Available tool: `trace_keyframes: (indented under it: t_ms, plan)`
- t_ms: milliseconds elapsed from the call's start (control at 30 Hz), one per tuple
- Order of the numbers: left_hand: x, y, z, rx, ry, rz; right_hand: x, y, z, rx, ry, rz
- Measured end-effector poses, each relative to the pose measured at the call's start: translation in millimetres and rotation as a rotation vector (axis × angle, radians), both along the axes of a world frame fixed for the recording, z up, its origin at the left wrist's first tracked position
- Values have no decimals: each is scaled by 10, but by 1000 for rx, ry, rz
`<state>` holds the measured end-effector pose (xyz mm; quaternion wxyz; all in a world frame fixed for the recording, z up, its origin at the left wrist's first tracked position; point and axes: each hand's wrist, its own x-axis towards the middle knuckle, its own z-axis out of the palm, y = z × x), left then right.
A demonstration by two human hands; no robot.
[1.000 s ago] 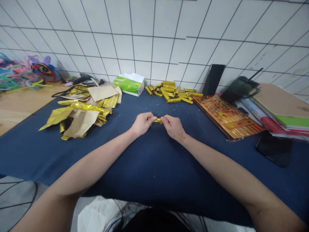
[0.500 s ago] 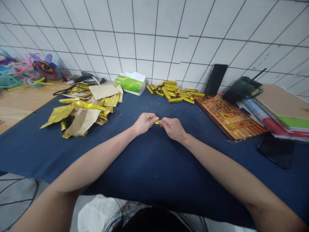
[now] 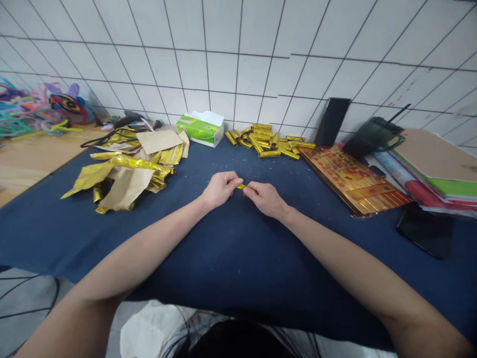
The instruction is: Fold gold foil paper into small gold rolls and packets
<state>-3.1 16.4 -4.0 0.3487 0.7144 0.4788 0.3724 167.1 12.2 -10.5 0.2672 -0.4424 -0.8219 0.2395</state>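
Observation:
Between my two hands, over the dark blue cloth [image 3: 238, 248], is a small piece of gold foil paper [image 3: 242, 187]. My left hand [image 3: 220, 189] pinches its left end, and my right hand [image 3: 266, 199] pinches its right end. Most of the foil is covered by my fingers, so its full shape is hidden. Beyond my hands, near the wall, lies a pile of rolled gold paper tubes [image 3: 268, 141]. Off to the left, a loose heap of gold foil sheets [image 3: 122, 161] shows some tan backs [image 3: 128, 188].
A green tissue box [image 3: 201, 128] stands against the tiled wall. To the right are an orange-gold printed packet [image 3: 357, 184], an upright black phone [image 3: 333, 122], a dark cup [image 3: 374, 136], a stack of folders [image 3: 439, 159] and a flat phone [image 3: 427, 231]. Colourful craft pieces [image 3: 70, 104] sit far left.
My hands have shifted very slightly left, and the gold foil between them is tilted a little differently, lower on the right. Both hands keep hold of it.

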Motion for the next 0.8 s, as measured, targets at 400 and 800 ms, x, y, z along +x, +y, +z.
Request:
trace_keyframes:
  t_ms: [400,800]
  plan:
    - [27,32,-55,-179,-382,13,7,23,-106,301,-137,-82]
    - [-13,49,-35,-28,-254,29,7,-4,-61,228,-116,-111]
